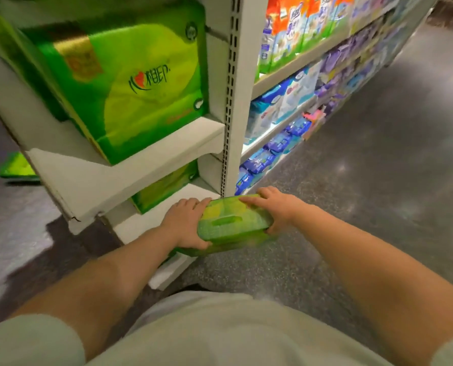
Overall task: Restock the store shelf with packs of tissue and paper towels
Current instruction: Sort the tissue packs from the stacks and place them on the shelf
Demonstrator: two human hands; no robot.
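A green pack of tissue is held low in front of the white bottom shelf, at its front right corner. My left hand grips the pack's left end, fingers over the top and thumb below. My right hand grips its right end the same way. Another green pack lies on the bottom shelf, further back. A large green pack stands on the shelf above.
A white slotted upright divides this bay from shelves of blue, purple and orange packs running off to the right. One green pack lies on the floor at left. Grey speckled floor stretches along the aisle.
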